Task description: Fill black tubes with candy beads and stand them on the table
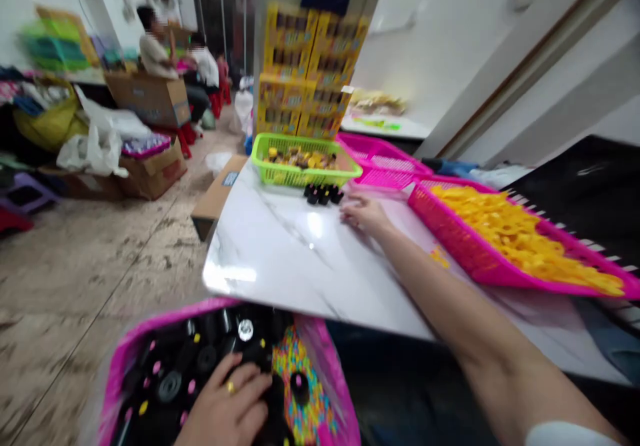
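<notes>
My left hand [233,399] lies over black plastic pieces [210,346] in a pink basket [343,383] at the bottom of the view. Its fingers are slightly bent and apart; a small yellow spot shows on one. Some black pieces carry pink or yellow tips. Beside them in the basket lie many tiny colourful bits [305,413], with one black piece on top. My right arm reaches across the white marbled table [280,253]. There my right hand [367,214], somewhat blurred, is just right of a cluster of small black pieces [324,195], its fingers loosely bent and apart.
Behind the cluster stands a green basket [270,174] of mixed pieces, with stacked yellow boxes [305,76] beyond. On the right are an unfilled-looking pink basket [385,166] and one heaped with yellow parts [520,233]. Cartons [150,173] and seated people [157,49] are farther left.
</notes>
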Available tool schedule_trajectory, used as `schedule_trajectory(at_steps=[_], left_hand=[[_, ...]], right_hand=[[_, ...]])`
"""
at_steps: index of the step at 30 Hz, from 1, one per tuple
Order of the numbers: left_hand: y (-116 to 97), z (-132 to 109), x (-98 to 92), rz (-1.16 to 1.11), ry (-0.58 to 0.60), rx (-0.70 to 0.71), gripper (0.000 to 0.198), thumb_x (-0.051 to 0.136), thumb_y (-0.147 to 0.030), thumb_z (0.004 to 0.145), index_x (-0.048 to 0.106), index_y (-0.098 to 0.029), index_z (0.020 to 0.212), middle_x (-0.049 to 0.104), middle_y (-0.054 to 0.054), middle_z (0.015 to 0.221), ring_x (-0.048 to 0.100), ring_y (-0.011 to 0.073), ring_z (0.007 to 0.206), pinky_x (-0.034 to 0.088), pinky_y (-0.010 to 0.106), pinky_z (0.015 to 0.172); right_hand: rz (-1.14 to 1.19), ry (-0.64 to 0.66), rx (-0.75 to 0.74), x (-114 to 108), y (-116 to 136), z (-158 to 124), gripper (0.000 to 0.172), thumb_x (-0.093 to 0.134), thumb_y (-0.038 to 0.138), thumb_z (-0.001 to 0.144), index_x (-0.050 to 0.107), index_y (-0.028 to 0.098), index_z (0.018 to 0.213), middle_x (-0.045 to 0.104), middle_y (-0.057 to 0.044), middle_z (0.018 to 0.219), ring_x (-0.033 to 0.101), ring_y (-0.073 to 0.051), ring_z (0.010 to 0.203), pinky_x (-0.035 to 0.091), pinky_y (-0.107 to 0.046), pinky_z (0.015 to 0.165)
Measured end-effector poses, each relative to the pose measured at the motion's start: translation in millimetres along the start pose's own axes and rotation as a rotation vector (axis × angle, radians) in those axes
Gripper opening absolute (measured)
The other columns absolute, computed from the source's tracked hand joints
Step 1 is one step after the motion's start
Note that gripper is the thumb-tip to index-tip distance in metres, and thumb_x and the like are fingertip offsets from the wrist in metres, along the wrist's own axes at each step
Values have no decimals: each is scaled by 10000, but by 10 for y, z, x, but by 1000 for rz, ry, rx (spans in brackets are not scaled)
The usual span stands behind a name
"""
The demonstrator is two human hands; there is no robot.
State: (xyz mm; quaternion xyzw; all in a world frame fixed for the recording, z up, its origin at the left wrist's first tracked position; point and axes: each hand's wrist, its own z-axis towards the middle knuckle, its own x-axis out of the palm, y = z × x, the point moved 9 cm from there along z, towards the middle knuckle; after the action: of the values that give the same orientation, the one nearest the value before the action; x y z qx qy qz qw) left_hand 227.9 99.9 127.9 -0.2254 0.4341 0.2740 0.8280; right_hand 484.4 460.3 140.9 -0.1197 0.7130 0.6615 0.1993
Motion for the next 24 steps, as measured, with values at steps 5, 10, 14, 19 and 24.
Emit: schedule_trajectory(at_steps=[5,10,14,19,24], left_hand=[[55,-33,-5,-249,118,-325,230,661,-383,858,696,-186,973,722,39,1182,601,236,1154,256,447,1203],[29,-47,89,-300,191,-321,246,661,-396,862,704,-173,955,716,66,1193,599,263,1167,280,490,1181],[19,-50,79,-292,208,-316,244,663,-395,859,706,-170,943,717,64,1193,603,268,1162,279,493,1178],[22,-63,58,-284,207,-339,241,650,-393,872,706,-171,948,716,65,1204,603,276,1165,271,494,1173],[4,-39,78,-279,231,-305,248,659,-397,866,707,-162,930,714,68,1211,603,278,1170,271,496,1171]], right_hand=[[-74,175,-430,213,257,-1506,219,693,242,847,686,171,1054,709,-18,782,643,-113,607,526,-209,563],[-434,491,-1075,953,374,-2984,217,497,143,979,707,143,1032,728,-109,1036,685,-183,931,597,-286,772],[-733,572,-1158,1175,143,-3128,276,415,103,985,690,127,981,712,-117,987,665,-201,851,569,-302,692],[-979,702,-714,1181,-203,-3031,201,566,257,970,650,133,1104,713,-78,847,672,-187,685,512,-272,585],[-1129,881,-766,1368,-278,-3252,384,554,98,929,600,196,1298,554,-151,1432,710,-245,986,567,-293,685]])
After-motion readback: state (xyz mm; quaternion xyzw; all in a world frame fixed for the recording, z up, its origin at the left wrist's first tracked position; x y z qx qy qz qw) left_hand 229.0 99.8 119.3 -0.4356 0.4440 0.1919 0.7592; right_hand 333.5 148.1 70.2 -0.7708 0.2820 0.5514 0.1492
